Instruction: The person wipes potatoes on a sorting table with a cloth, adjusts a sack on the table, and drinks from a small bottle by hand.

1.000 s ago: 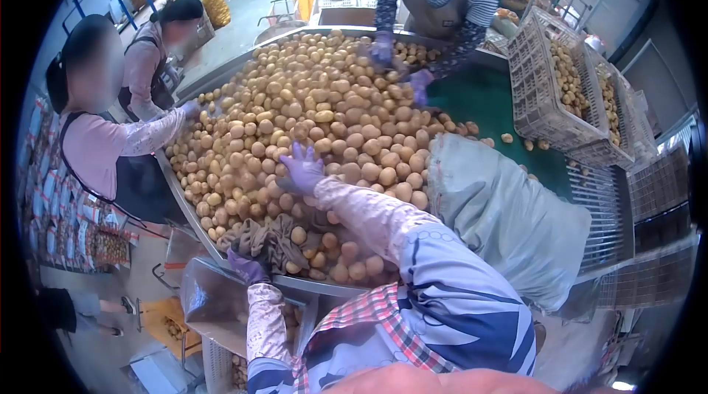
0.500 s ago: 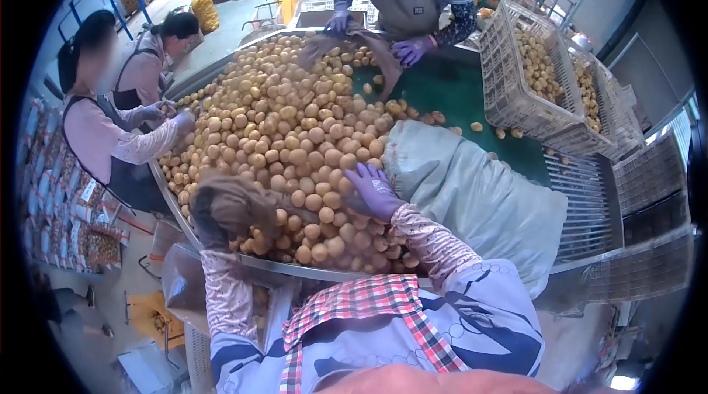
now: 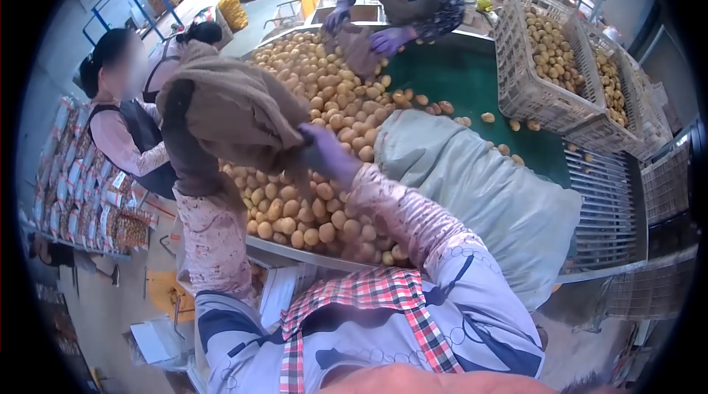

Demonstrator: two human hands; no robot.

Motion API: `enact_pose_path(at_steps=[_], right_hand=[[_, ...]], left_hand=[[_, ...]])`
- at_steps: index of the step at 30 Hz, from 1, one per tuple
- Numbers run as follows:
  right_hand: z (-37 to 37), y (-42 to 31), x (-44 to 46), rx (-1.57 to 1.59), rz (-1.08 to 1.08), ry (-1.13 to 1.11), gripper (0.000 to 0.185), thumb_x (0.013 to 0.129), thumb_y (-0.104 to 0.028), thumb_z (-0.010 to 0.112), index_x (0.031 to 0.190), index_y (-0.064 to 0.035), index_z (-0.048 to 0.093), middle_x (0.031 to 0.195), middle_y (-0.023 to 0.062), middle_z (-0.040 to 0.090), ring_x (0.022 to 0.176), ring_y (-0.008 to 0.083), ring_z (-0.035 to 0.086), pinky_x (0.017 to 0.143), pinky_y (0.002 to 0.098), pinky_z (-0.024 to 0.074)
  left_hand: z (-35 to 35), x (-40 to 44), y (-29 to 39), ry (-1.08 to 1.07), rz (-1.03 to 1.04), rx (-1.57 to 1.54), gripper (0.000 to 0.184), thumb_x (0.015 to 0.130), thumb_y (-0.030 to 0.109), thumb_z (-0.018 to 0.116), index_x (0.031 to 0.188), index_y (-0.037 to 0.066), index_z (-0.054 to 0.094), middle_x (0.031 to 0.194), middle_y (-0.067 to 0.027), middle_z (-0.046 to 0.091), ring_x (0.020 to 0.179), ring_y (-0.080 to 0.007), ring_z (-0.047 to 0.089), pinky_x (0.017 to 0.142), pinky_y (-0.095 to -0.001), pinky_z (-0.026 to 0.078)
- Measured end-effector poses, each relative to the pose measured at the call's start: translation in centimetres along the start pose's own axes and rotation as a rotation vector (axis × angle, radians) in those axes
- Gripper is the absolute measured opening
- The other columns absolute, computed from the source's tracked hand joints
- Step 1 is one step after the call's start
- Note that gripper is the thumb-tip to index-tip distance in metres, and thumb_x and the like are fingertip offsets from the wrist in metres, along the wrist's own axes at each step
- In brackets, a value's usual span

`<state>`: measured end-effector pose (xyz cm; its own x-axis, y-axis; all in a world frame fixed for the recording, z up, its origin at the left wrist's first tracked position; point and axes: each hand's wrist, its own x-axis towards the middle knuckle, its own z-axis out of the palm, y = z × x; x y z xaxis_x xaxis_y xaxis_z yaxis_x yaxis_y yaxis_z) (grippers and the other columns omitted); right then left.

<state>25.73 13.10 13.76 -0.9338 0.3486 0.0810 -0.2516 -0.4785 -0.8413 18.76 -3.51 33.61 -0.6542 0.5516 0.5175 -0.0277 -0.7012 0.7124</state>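
The brown cloth hung above the potatoes, its long axis slanting down from the left hand to the right hand, which gripped its right edge. Fabric and blur left the left hand's hold impossible to tell.

The metal-edged bench carries a big pile of potatoes, a few loose ones on its green surface, and a pale sack lying beside the pile.
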Motion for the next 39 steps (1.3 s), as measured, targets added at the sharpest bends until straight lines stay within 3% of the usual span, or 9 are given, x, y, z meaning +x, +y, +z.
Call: enact_pose_path(at_steps=[3,7,9,11,13,18,25,29,39], right_hand=[[0.5,-7.4,-1.2,-0.654,-0.411,0.185,0.026,0.078,-0.015,0.067,0.101,-0.0036,0.062,0.081,0.0094,0.066,0.075,0.0195,0.063,0.067,0.0307,0.0495],[0.3,-14.0,-4.7,-0.332,-0.502,0.259,0.027,0.076,-0.011,0.065,0.101,-0.0013,0.062,0.097,0.0151,0.063,0.086,0.0244,0.062,0.072,0.0339,0.0482],[-1.8,-12.7,-6.2,-1.203,-0.719,0.220,0.047,0.072,-0.013,0.067,0.116,-0.0039,0.055,0.119,0.0176,0.053,0.109,0.0300,0.052,0.087,0.0370,0.0422],[-4.3,-8.2,-7.0,-1.550,-0.522,0.325,0.060,0.071,-0.018,0.068,0.126,-0.0064,0.048,0.129,0.0170,0.047,0.118,0.0326,0.045,0.094,0.0421,0.0374],[-4.3,-1.7,-9.0,-1.979,-0.126,0.362,0.069,0.075,-0.029,0.065,0.136,-0.0087,0.039,0.138,0.0188,0.036,0.128,0.0387,0.033,0.103,0.0541,0.0258],[-2.7,6.1,-8.6,-1.927,0.120,0.106,0.062,0.086,-0.038,0.049,0.141,-0.0129,0.034,0.143,0.0208,0.029,0.134,0.0413,0.024,0.108,0.0620,0.0125],[-2.0,10.9,-3.8,-1.923,-0.046,0.303,0.046,0.092,-0.025,0.036,0.137,-0.0171,0.039,0.142,0.0140,0.032,0.134,0.0389,0.025,0.101,0.0707,0.0156],[-4.1,16.6,6.5,-1.972,-0.457,0.160,0.049,0.088,-0.027,0.041,0.134,-0.0111,0.043,0.138,0.0169,0.039,0.129,0.0350,0.035,0.103,0.0663,0.0186],[-1.7,18.1,20.1,-1.896,-0.169,0.308,0.049,0.081,-0.026,0.053,0.128,-0.0119,0.048,0.130,0.0155,0.046,0.123,0.0341,0.041,0.100,0.0630,0.0252]], left_hand=[[-2.7,-0.6,1.2,0.066,0.164,0.439,0.033,0.097,0.015,0.040,0.124,-0.002,0.051,0.124,-0.0134,0.055,0.112,-0.0223,0.055,0.097,-0.0355,0.044],[-8.4,-3.7,-0.9,0.176,0.361,1.058,0.028,0.094,0.007,0.047,0.120,-0.003,0.051,0.116,-0.0129,0.057,0.108,-0.0217,0.056,0.094,-0.0337,0.045],[-11.5,-7.1,-4.0,0.236,0.199,1.172,0.035,0.091,0.013,0.053,0.122,-0.003,0.049,0.117,-0.0146,0.056,0.108,-0.0232,0.055,0.093,-0.0342,0.046],[-9.8,-10.5,-5.2,0.135,-0.316,1.369,0.060,0.088,0.035,0.062,0.129,-0.003,0.043,0.126,-0.0192,0.051,0.116,-0.0274,0.051,0.096,-0.0375,0.044],[-12.6,-14.5,-9.4,0.097,-0.381,1.410,0.071,0.080,0.039,0.070,0.131,-0.002,0.042,0.127,-0.0232,0.048,0.117,-0.0334,0.050,0.097,-0.0394,0.042],[-13.4,-17.4,-15.6,-0.179,-0.600,1.959,0.086,0.077,0.061,0.057,0.142,0.010,0.033,0.144,-0.0262,0.029,0.135,-0.0442,0.024,0.111,-0.0507,0.018],[-19.5,-15.9,-20.3,-0.492,-0.686,2.271,0.072,0.078,0.051,0.057,0.141,0.023,0.035,0.145,-0.0160,0.034,0.134,-0.0418,0.028,0.106,-0.0577,0.022],[-22.9,-12.5,-20.7,-0.473,-0.356,2.354,0.061,0.080,0.045,0.054,0.135,0.021,0.045,0.142,-0.0148,0.038,0.127,-0.0424,0.037,0.100,-0.0541,0.031],[-23.8,-2.5,-20.3,-0.168,-0.575,2.081,0.074,0.071,0.052,0.064,0.135,0.017,0.046,0.148,-0.0129,0.031,0.131,-0.0388,0.032,0.102,-0.0557,0.030]])
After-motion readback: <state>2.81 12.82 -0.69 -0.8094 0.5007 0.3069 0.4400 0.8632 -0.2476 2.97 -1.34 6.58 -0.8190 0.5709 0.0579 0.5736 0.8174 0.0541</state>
